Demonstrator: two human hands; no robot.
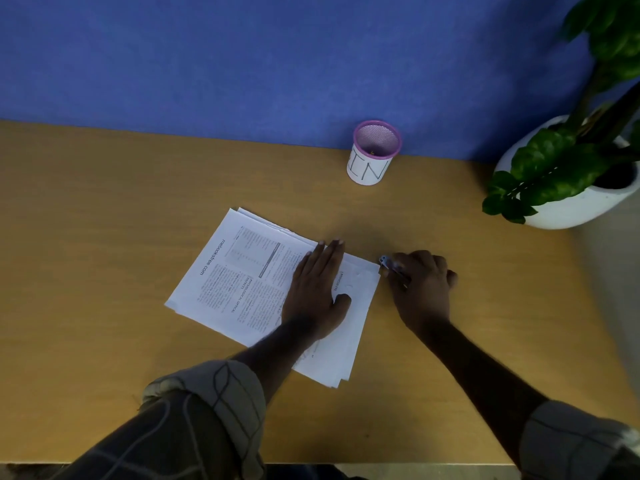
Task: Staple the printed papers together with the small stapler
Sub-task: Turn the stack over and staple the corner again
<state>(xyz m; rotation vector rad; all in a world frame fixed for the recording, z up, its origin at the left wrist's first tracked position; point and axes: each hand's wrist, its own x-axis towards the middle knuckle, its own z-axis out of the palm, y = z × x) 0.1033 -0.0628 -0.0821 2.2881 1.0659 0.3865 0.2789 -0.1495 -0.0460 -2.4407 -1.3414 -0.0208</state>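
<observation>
Pressing flat, the left hand spreads open fingers over the printed papers, which lie fanned and askew mid-way across the wooden desk. Right hand is curled tight around the small stapler, its tip right at the stack's far right corner. Behind, a blue partition, a pink-rimmed mesh cup against it, a white potted plant at far right.
</observation>
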